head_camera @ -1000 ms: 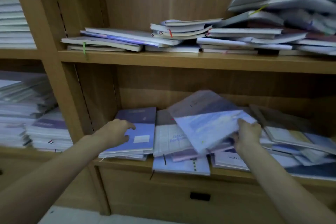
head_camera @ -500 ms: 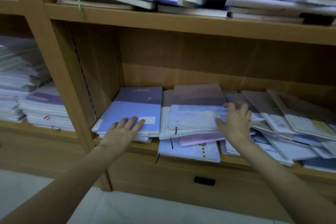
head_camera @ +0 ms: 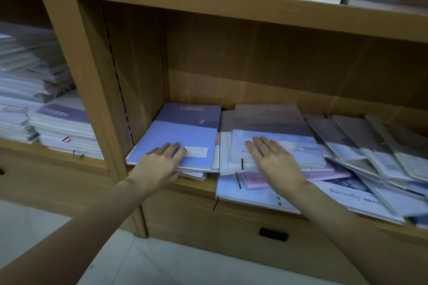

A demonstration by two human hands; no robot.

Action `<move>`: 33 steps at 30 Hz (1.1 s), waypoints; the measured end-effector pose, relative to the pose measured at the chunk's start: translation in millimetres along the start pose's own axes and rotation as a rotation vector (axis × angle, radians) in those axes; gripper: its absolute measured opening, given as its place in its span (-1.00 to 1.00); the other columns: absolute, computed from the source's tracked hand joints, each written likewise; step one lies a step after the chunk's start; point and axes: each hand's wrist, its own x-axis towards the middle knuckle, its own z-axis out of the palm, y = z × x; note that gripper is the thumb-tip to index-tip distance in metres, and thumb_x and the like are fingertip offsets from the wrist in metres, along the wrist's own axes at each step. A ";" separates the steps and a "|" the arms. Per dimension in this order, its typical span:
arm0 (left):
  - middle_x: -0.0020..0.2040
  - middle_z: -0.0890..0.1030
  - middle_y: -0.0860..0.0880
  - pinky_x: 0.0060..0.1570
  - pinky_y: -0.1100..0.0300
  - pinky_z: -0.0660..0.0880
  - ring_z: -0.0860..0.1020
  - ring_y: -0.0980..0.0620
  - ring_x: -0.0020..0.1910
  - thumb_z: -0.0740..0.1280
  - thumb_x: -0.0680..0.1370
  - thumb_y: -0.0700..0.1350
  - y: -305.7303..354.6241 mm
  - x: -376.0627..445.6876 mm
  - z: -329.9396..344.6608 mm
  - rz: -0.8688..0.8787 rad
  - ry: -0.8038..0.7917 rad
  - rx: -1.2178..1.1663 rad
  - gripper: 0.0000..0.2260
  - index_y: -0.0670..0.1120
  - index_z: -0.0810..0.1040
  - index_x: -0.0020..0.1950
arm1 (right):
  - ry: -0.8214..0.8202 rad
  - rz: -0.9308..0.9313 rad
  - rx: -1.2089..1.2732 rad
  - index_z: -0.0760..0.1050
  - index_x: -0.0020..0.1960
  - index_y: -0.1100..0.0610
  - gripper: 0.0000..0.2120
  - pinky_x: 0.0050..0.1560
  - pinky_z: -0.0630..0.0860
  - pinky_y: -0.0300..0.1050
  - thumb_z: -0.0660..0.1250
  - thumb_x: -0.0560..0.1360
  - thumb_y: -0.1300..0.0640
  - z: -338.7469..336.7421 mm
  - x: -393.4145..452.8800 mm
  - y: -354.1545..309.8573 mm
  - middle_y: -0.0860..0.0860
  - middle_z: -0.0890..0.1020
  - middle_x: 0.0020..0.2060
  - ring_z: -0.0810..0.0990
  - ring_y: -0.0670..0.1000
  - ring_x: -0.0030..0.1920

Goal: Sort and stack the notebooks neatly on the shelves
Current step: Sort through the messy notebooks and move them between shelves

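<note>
The only legible writing is the word "Butterfly" on a pale notebook whose front edge overhangs the lower shelf at the right. The left hand is laid flat, fingers straight, on the purple notebook against the left wall of the compartment; the right hand is laid flat, fingers extended together, on the adjacent notebook stack. Ample open height is left above both stacks, and loose notebooks are fanned unevenly to the right.

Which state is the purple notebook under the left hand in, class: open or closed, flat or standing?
Closed and lying flat: the purple notebook shows its whole front cover with a white label, and the left hand rests on it.
</note>
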 end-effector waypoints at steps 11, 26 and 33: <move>0.02 0.56 -0.15 -0.14 0.00 0.55 0.48 -0.15 -0.01 0.63 0.13 -0.09 -3.2 -28.4 18.4 -0.209 0.243 -0.085 -0.35 -0.13 0.38 0.10 | 0.433 0.303 0.529 0.51 0.11 0.27 -0.76 -0.29 0.45 -0.05 0.31 0.46 0.27 -77.5 28.8 22.9 0.23 0.63 -0.20 0.61 0.27 -0.27; 0.23 0.46 -0.21 0.13 0.02 0.30 0.40 -0.15 0.17 0.44 0.33 -0.02 -9.5 -62.8 4.4 -0.276 0.288 -0.156 -0.40 -0.15 0.34 0.30 | -0.295 -0.002 0.589 0.19 0.47 -0.01 -0.33 0.43 0.07 -0.02 0.30 0.46 -0.21 -25.5 37.3 -58.1 0.03 0.13 0.49 0.06 0.08 0.49; 0.22 0.51 -0.22 0.10 -0.15 0.47 0.49 -0.28 0.18 0.61 0.10 0.06 28.4 -23.6 6.3 -0.215 0.085 -0.092 -0.14 -0.12 0.34 0.30 | -0.197 0.329 0.918 0.52 0.22 0.19 -0.70 0.12 0.39 -0.28 0.34 0.49 0.25 -5.9 23.9 -72.8 0.14 0.58 0.06 0.54 0.06 0.06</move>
